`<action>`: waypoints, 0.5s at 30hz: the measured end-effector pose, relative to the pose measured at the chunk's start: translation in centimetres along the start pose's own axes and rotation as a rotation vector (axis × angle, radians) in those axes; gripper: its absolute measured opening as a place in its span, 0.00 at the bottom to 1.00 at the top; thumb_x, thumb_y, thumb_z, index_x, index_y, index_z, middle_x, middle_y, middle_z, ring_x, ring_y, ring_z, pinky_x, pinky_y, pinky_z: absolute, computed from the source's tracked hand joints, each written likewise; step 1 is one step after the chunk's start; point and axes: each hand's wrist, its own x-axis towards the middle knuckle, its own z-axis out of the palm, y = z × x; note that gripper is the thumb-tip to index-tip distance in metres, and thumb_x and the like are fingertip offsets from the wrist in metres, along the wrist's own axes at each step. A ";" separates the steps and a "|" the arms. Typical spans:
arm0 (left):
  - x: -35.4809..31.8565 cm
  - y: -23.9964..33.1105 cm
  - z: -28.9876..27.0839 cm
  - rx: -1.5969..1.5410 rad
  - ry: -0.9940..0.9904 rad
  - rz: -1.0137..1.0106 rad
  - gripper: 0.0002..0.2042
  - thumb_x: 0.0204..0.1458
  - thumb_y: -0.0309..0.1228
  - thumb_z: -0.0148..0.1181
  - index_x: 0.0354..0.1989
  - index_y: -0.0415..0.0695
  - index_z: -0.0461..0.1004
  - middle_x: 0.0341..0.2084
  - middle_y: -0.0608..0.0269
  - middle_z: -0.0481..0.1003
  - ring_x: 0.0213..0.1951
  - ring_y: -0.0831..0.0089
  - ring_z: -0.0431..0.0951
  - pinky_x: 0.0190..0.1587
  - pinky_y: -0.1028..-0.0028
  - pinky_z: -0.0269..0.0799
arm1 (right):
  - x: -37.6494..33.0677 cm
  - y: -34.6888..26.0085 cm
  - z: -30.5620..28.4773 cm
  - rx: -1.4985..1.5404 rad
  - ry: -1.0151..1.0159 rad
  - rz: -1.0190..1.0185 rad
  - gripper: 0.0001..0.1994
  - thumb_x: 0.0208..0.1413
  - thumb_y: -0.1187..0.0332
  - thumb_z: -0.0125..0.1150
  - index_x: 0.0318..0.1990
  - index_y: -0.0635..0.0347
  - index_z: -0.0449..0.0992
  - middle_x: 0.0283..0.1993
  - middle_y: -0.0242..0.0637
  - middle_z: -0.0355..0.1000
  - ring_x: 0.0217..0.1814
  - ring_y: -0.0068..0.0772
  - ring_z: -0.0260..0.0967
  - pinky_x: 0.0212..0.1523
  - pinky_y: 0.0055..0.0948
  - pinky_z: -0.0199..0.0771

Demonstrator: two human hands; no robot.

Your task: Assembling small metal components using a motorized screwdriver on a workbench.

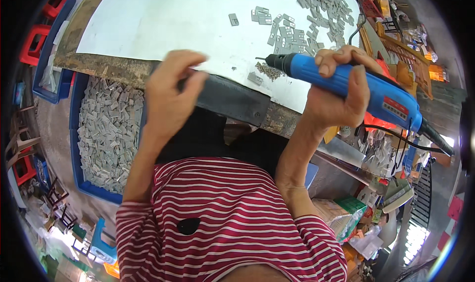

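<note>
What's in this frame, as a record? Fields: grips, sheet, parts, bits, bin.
right grip: wrapped around blue power driver, tip pointing left
left grip: over dark strip at near table edge; contact unclear
sheet: white sheet on the table
parts: grey heap far right, nearer cluster
bits: small pile near driver tip
bin: blue bin, left, holding grey pieces

Blue power screwdriver (377,93), grey pieces (298,36), white sheet (163,20) — and a red-and-white striped shirt (227,198).

The driver (307,68) looks smooth, glossy plastic, the pieces (321,5) matt metal, the sheet (158,25) smooth and paper-like, the counter (111,68) rough wood, the shirt (232,198) matt cloth.
</note>
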 end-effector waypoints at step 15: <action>2.2 -0.6 7.8 -0.247 -0.101 -0.081 0.06 0.43 0.24 0.59 0.29 0.39 0.71 0.25 0.64 0.71 0.24 0.77 0.68 0.28 0.77 0.65 | -0.2 -0.6 -0.7 0.091 0.032 -0.025 0.13 0.47 0.73 0.48 0.41 0.68 0.66 0.32 0.49 0.65 0.21 0.34 0.65 0.29 0.38 0.67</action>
